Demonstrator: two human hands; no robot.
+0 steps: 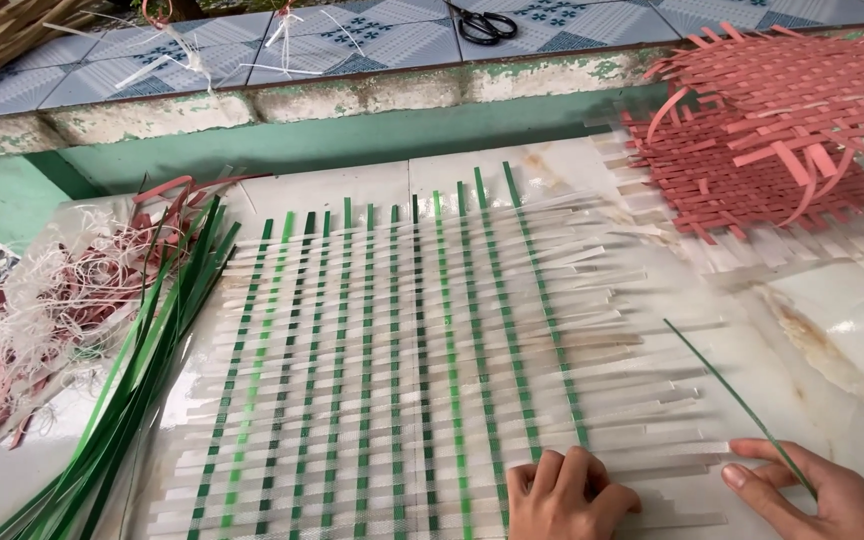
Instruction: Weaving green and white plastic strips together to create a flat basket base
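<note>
A flat woven mat [402,370] of white horizontal strips and green vertical strips lies on the pale floor. My left hand [564,496] rests with curled fingers on the mat's near edge, beside the rightmost green strips. My right hand [822,495] lies to the right of the mat and pinches a single loose green strip [732,395], which runs up and to the left toward the mat's right edge.
A bundle of long green strips [142,390] lies left of the mat, next to a heap of white and red scraps [62,300]. A red woven piece [772,130] sits at the far right. Black scissors [480,22] lie on the tiled ledge [372,45].
</note>
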